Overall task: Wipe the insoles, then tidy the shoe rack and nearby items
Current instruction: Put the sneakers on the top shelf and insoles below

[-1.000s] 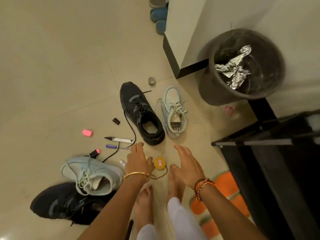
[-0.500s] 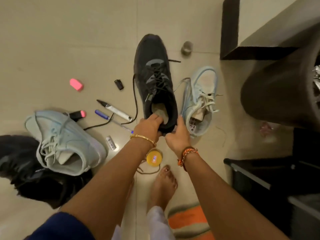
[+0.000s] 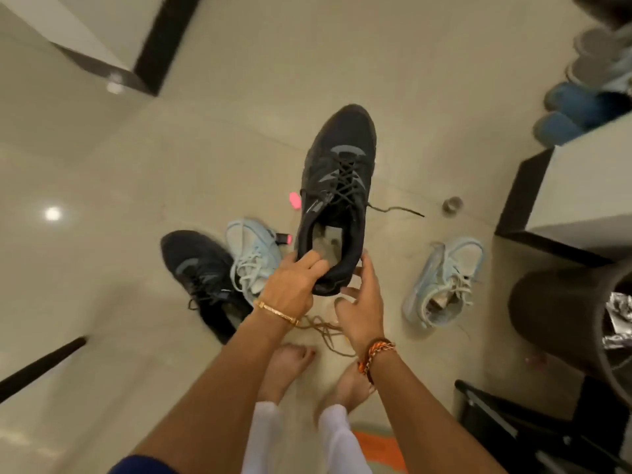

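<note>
I am holding the black shoe (image 3: 337, 186) up off the floor, its long axis running toward twelve o'clock. My left hand (image 3: 294, 285) is clenching the heel collar; my right hand (image 3: 360, 302), fingers relaxed, is touching the heel, nearest the insole (image 3: 330, 242).

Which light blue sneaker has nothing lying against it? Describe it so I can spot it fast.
Start at the dark round waste bin at the right edge. Just left of it, a light blue lace-up sneaker lies alone on the beige tiled floor. The other light blue sneaker rests against a black sneaker.
</note>
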